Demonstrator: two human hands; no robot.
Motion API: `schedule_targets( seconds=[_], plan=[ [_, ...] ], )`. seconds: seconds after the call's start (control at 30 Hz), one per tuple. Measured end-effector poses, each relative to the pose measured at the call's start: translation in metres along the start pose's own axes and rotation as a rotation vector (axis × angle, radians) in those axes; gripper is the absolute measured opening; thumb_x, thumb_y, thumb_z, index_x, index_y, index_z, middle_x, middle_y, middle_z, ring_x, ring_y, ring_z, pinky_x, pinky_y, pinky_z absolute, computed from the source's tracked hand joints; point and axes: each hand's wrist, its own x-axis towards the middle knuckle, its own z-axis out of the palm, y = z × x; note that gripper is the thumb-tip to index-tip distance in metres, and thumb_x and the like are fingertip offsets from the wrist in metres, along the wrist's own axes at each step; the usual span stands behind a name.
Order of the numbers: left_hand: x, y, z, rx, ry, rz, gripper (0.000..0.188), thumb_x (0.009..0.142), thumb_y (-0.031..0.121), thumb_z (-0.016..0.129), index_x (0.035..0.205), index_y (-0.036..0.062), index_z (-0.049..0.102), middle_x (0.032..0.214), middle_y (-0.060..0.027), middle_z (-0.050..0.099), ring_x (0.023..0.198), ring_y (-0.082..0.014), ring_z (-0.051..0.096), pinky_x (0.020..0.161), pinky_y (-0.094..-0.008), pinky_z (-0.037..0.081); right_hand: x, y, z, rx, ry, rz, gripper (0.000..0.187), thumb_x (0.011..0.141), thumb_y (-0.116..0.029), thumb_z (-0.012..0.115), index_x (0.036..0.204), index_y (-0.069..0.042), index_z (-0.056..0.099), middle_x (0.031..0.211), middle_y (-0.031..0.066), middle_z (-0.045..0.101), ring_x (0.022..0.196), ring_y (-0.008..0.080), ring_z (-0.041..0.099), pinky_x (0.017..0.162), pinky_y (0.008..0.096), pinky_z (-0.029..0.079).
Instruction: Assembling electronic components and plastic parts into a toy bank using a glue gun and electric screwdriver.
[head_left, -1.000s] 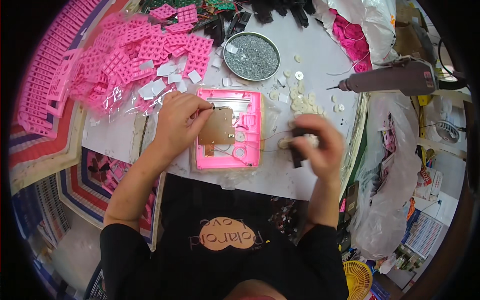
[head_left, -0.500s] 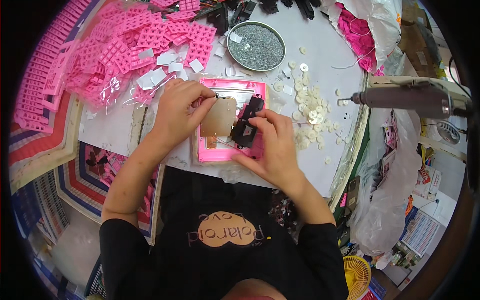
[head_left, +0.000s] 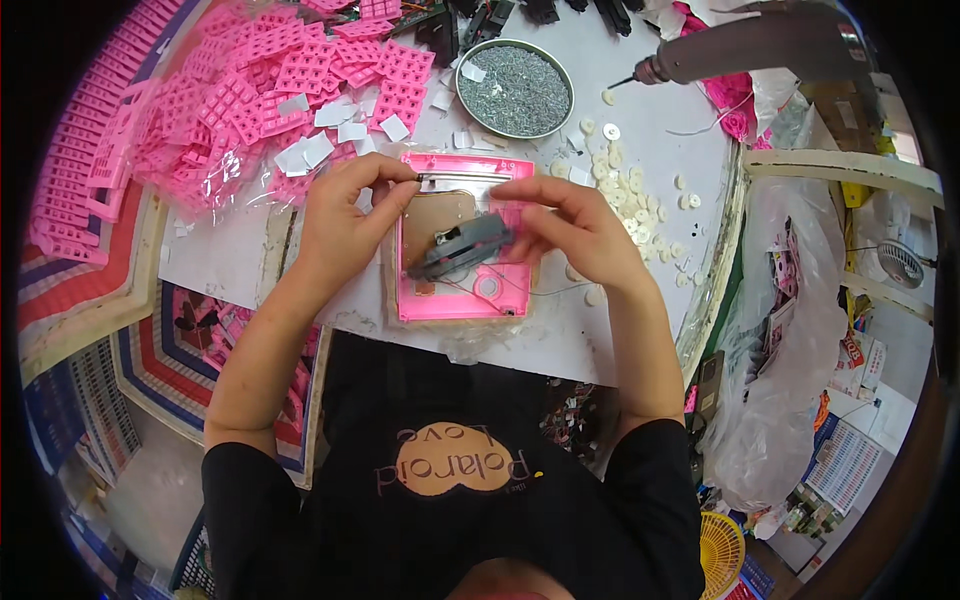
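A shallow pink plastic case [head_left: 463, 308] lies on the table before me, with a brownish flat panel [head_left: 425, 215] and a metal strip [head_left: 465, 181] inside it. At its upper left corner my left hand [head_left: 345, 215] pinches with thumb and forefinger, on something small and dark that I cannot make out. A black plastic module [head_left: 460, 248], smeared by motion, is tilted over the middle of the case. Beside its right end is my right hand [head_left: 580, 228], forefinger reaching toward the strip and the other fingers bent. Whether they grip the module is unclear. Thin wires run near it.
Behind the case stands a round tin of small screws [head_left: 515, 90]. Many pink keypad pieces [head_left: 250, 100] fill a bag at the left. White plastic discs [head_left: 625, 190] lie scattered at the right. An electric screwdriver [head_left: 750, 50] hangs at the upper right.
The black module has swung left and tipped from upright to slanting. My right hand has shifted up and right. The screwdriver has moved up and left.
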Motion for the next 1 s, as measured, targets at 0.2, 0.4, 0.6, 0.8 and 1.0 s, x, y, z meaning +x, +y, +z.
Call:
schedule_targets(
  seconds=[0.2, 0.4, 0.6, 0.8, 1.0],
  plan=[
    [0.006, 0.011, -0.007, 0.068, -0.123, 0.08, 0.009, 0.084, 0.007, 0.072, 0.091, 0.0022, 0.07, 0.078, -0.006, 0.067, 0.063, -0.0138, 0.056, 0.066, -0.0299, 0.045, 0.003, 0.003, 0.033, -0.815, 0.164, -0.535, 0.065, 0.083, -0.014, 0.077, 0.143, -0.012, 0.052, 0.134, 0.0126, 0.061, 0.098, 0.0249, 0.068, 0.078, 0.0317, 0.056],
    [0.005, 0.006, -0.005, -0.041, -0.076, -0.09, 0.009, 0.089, 0.007, 0.07, 0.095, -0.0004, 0.069, 0.083, -0.0042, 0.067, 0.075, -0.0108, 0.059, 0.07, -0.0265, 0.046, 0.03, -0.003, 0.03, -0.68, 0.113, -0.409, 0.057, 0.075, -0.014, 0.083, 0.126, -0.009, 0.058, 0.126, 0.0099, 0.062, 0.072, 0.0207, 0.066, 0.065, 0.0316, 0.054],
    [0.004, 0.005, -0.005, -0.033, -0.061, -0.09, 0.009, 0.089, 0.006, 0.071, 0.095, 0.0002, 0.07, 0.084, -0.0038, 0.067, 0.075, -0.0104, 0.058, 0.069, -0.0268, 0.046, 0.034, 0.005, 0.024, -0.86, 0.231, -0.727, 0.041, 0.073, -0.013, 0.081, 0.109, -0.007, 0.062, 0.12, 0.0124, 0.063, 0.08, 0.0253, 0.068, 0.067, 0.0344, 0.055],
    [0.014, 0.013, -0.016, 0.126, -0.241, 0.086, 0.008, 0.084, 0.005, 0.072, 0.092, 0.0035, 0.069, 0.082, -0.0044, 0.066, 0.072, -0.0174, 0.059, 0.07, -0.0306, 0.046, 0.01, 0.02, 0.032, -0.864, 0.279, -0.731, 0.041, 0.071, -0.01, 0.081, 0.107, -0.008, 0.063, 0.12, 0.0117, 0.064, 0.087, 0.0285, 0.067, 0.072, 0.0357, 0.057],
    [0.026, 0.011, -0.021, 0.25, -0.374, 0.345, 0.013, 0.08, 0.008, 0.074, 0.09, 0.0062, 0.066, 0.083, -0.0057, 0.065, 0.077, -0.0269, 0.06, 0.075, -0.0379, 0.046, 0.01, 0.021, 0.035, -0.927, 0.336, -0.761, 0.048, 0.07, -0.011, 0.081, 0.115, -0.01, 0.065, 0.112, 0.0095, 0.064, 0.088, 0.0275, 0.066, 0.069, 0.0362, 0.056]
  ],
)
